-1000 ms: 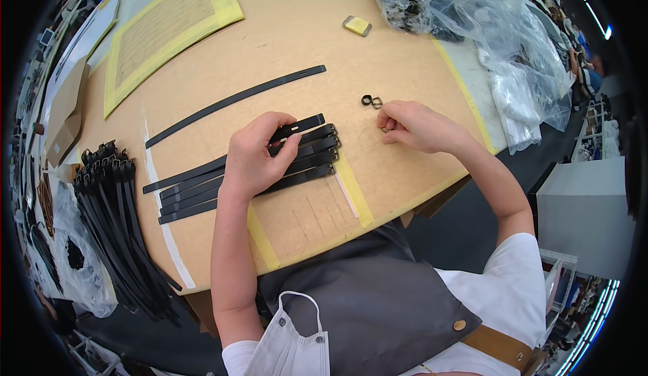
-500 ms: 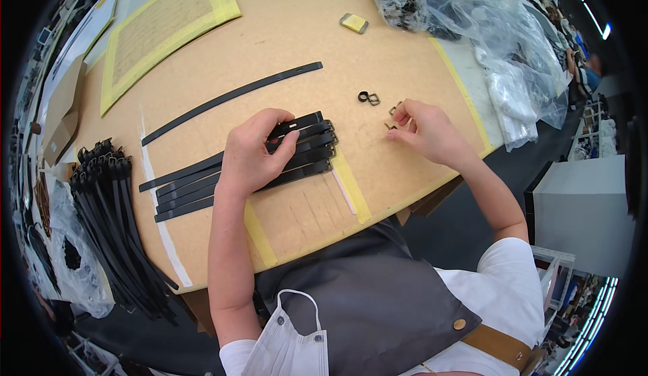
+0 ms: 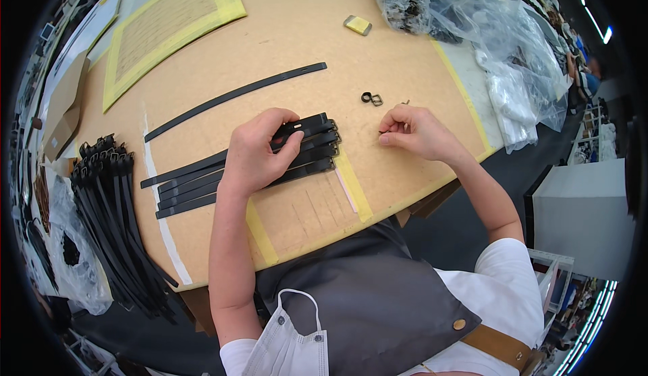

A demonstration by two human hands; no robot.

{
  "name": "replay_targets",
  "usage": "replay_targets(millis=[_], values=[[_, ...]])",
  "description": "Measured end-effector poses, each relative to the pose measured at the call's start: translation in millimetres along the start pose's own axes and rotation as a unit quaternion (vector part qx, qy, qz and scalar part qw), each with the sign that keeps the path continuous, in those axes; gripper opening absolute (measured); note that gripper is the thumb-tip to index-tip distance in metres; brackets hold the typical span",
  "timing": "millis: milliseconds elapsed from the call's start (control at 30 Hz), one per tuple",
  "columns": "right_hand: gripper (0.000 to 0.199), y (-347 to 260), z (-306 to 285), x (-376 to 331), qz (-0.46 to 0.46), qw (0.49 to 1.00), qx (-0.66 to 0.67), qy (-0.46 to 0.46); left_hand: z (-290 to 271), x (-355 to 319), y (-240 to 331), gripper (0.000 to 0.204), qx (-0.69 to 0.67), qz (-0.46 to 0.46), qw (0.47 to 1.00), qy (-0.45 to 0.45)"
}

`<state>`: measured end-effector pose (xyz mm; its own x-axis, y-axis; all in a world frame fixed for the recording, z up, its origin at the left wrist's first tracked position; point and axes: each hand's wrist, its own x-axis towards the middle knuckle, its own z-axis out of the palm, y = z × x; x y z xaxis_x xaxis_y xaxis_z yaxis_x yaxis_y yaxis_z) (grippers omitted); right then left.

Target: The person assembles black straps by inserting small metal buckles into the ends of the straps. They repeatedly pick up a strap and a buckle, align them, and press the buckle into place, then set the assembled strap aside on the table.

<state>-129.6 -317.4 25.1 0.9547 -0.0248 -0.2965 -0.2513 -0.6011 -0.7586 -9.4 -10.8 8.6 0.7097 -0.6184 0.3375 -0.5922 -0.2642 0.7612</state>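
The person's left hand (image 3: 260,152) was over the near part of the worktop (image 3: 398,65), its grip clamped on a slotted strap (image 3: 312,123), with thumb and forefinger on opposite sides of the black band. That strap ran from the hand toward the left edge, and just beside it, on the near-edge side, lay several buckled straps (image 3: 307,169), their metal buckles pointing toward the right edge. A lone strap (image 3: 233,96) lay apart from these, farther from the near edge

The right hand (image 3: 418,133) was near the right-hand near corner, thumb and forefinger together on a small dark piece (image 3: 381,133), too small to make out. A thin metal part (image 3: 406,102) showed just beyond its knuckles, mostly hidden. Farther from the near edge, a round black loop (image 3: 366,97) and a square buckle (image 3: 376,99) sat side by side

A bundle of black straps (image 3: 111,207) hung by the left edge, buckles uppermost. Clear plastic bags (image 3: 499,35) were heaped beyond the right edge, toward the far side
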Motion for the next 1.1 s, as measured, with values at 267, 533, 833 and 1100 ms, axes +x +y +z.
replay_targets(millis=[267, 533, 833, 1100], values=[[0.018, -25.3, 17.5, 38.3, -0.109, 0.948, 0.286, -0.090, -7.6, -1.9, 4.6, 0.019, -0.066, -0.036, 0.997, -0.015], [0.015, -43.2, 40.7, 78.6, -0.173, 0.884, 0.401, -0.167, -16.4, -1.1, 1.8, 0.020, -0.103, -0.055, 0.993, 0.019], [0.013, -44.1, 52.5, 87.5, -0.148, 0.916, 0.319, -0.194, -18.9, -0.8, 3.0, 0.019, -0.016, -0.072, 0.997, 0.002], [0.011, -45.1, 45.1, 82.1, -0.132, 0.927, 0.277, -0.216, -14.4, 1.1, 6.0, 0.017, -0.023, -0.086, 0.996, -0.030]])
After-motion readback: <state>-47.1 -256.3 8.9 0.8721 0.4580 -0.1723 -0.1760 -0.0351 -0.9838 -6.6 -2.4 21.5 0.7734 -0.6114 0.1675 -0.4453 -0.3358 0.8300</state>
